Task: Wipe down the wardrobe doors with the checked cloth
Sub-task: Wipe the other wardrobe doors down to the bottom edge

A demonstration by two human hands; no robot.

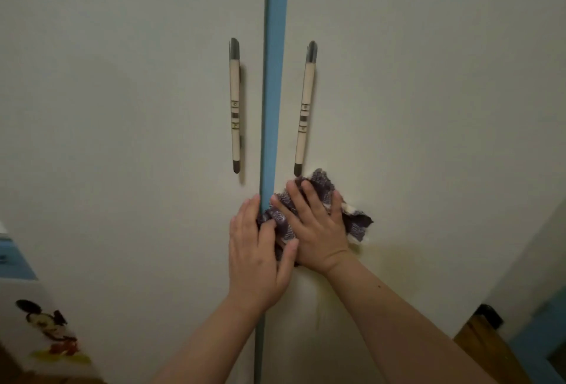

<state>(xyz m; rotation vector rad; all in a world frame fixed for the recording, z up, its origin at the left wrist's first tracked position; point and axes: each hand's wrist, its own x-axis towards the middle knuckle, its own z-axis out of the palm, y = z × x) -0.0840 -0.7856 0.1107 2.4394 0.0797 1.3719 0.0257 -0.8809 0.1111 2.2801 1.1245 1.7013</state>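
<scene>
We press our right hand (pixel 312 224), fingers spread flat, on the one crumpled purple-and-white checked cloth (pixel 323 183) against the right wardrobe door (pixel 428 108) just below its handle (pixel 304 108), one of two, while our left hand (pixel 255 252), fingers straight and together, lies over the blue strip (pixel 272 77) between the two doors, touching the cloth.

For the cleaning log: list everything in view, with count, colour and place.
Flat cream wardrobe doors: two, cream, across the view.
Blue vertical strip: one, blue, between the doors.
Slim dark-tipped bar handles: two, cream, flanking the strip.
Checked fabric cloth: one, dark purple and white, on the right door below its handle.
Cartoon mouse sticker: one, black, red, yellow, lower left.
Wooden floor: one patch, brown, lower right.
Left hand: one, touching the strip and cloth.
Right hand: one, fingers spread, pressing the cloth.
</scene>
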